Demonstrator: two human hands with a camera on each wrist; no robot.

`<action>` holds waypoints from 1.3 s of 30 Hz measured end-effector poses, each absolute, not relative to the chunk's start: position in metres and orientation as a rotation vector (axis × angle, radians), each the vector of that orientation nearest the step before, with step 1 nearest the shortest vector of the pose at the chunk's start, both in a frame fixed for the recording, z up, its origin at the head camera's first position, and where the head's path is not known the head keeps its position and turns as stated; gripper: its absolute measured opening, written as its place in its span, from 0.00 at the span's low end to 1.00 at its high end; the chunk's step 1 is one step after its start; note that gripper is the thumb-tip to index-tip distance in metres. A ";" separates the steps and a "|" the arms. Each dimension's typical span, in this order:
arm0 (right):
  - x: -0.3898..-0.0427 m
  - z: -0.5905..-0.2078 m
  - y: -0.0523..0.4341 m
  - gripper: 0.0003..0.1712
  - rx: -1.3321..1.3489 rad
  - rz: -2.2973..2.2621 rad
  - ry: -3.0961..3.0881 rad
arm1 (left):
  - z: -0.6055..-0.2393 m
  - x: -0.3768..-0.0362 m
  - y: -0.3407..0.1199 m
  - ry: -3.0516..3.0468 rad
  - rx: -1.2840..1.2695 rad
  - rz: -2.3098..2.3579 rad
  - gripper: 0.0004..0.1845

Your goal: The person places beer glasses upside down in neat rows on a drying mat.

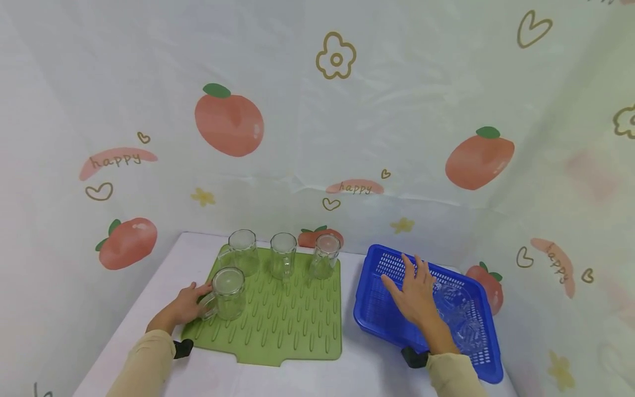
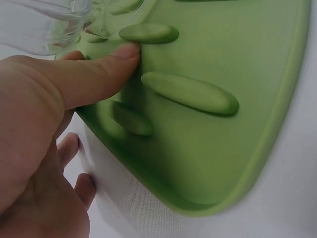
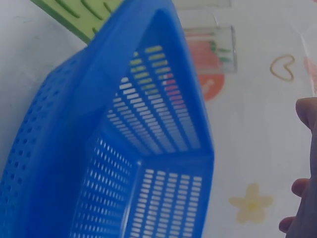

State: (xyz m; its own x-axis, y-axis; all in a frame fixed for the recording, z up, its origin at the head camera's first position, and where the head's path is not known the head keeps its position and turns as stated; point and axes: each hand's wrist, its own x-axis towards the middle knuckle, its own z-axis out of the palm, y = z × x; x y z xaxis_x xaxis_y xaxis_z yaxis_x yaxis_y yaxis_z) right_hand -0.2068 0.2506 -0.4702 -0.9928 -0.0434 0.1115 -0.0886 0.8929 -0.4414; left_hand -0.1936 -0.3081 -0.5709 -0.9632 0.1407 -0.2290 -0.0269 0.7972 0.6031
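A clear glass mug (image 1: pixel 230 298) stands, seemingly bottom up, at the left of a green ridged drying mat (image 1: pixel 292 320). My left hand (image 1: pixel 186 303) is beside its handle (image 1: pixel 209 306). In the left wrist view my straight thumb (image 2: pixel 99 77) lies low over the mat, just below the glass; no grip on it shows. Over a blue plastic basket (image 1: pixel 364 309), my right hand (image 1: pixel 415 292) is raised with fingers spread, holding nothing. Clear glassware (image 1: pixel 458 317) lies in the basket's right part, partly hidden by that hand and arm.
Three more glass mugs stand along the mat's back edge: left (image 1: pixel 244 253), middle (image 1: pixel 283 256) and right (image 1: pixel 325 258). A white tabletop (image 1: pixel 349 358) lies under mat and basket. Patterned white cloth (image 1: pixel 297 138) hangs behind the table and at the sides.
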 end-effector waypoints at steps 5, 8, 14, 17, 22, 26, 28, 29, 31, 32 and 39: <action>-0.203 -0.470 0.263 0.51 0.042 0.690 -2.974 | -0.568 -0.193 -0.307 2.708 0.054 0.888 0.37; -0.199 -0.470 0.268 0.52 0.006 0.679 -3.001 | -0.566 -0.191 -0.307 2.699 0.027 0.844 0.37; -0.197 -0.470 0.281 0.55 -0.047 0.674 -3.050 | -0.565 -0.189 -0.309 2.682 0.016 0.859 0.38; -0.197 -0.470 0.290 0.56 -0.065 0.686 -3.063 | -0.567 -0.190 -0.309 2.682 0.023 0.870 0.38; -0.196 -0.469 0.304 0.57 -0.124 0.678 -3.091 | -0.569 -0.191 -0.309 2.673 0.035 0.908 0.38; -0.195 -0.470 0.311 0.59 -0.195 0.674 -3.131 | -0.568 -0.190 -0.308 2.669 0.042 0.924 0.37; -0.195 -0.471 0.314 0.60 -0.224 0.671 -3.150 | -0.567 -0.190 -0.308 2.668 0.044 0.924 0.37; -0.195 -0.472 0.316 0.61 -0.236 0.675 -3.162 | -0.567 -0.190 -0.308 2.666 0.044 0.926 0.36; -0.195 -0.473 0.319 0.61 -0.249 0.686 -3.170 | -0.566 -0.190 -0.307 2.660 0.042 0.930 0.37; -0.195 -0.474 0.320 0.61 -0.253 0.683 -3.175 | -0.566 -0.190 -0.307 2.658 0.041 0.931 0.37; -0.196 -0.479 0.328 0.61 -0.262 0.619 -3.171 | -0.569 -0.190 -0.308 2.656 0.040 0.925 0.37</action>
State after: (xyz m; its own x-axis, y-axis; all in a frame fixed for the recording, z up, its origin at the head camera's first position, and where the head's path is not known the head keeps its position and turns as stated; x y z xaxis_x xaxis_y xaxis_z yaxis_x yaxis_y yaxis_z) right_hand -0.1962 0.3284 -0.4794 -0.9820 0.1386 -0.1286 0.1768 0.9141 -0.3648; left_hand -0.1900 -0.3083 -0.5689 -0.9460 0.1321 -0.2960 -0.0804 0.7889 0.6092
